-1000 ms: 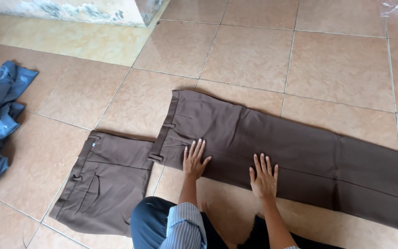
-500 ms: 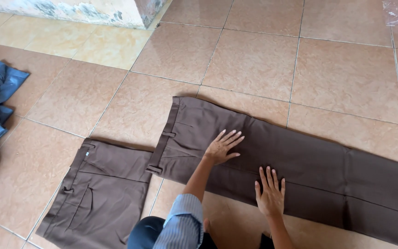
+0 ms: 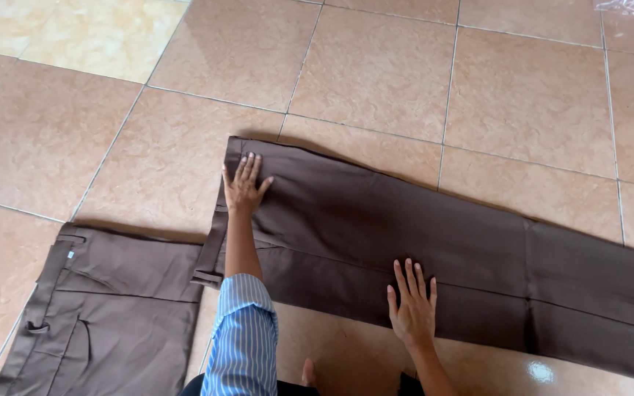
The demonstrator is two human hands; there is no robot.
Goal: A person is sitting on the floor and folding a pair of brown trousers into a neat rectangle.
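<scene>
A pair of dark brown trousers [image 3: 420,235] lies flat on the tiled floor, folded leg on leg, with the waistband at the left and the legs running off to the right. My left hand [image 3: 243,183] rests palm down near the waistband's far corner, fingers spread. Palm down too, my right hand [image 3: 412,308] presses the near edge of the leg. A blue striped sleeve [image 3: 242,337] covers my left forearm.
A second pair of brown trousers [image 3: 104,308] lies at the lower left, its waistband close to the first pair. Beige floor tiles [image 3: 376,66] stretch beyond. A scrap of clear plastic [image 3: 632,6] shows at the top right corner.
My left hand has slid up and left across the trousers, from the near edge to the waistband's far corner. The right hand has stayed near the front edge. The view has shifted right.
</scene>
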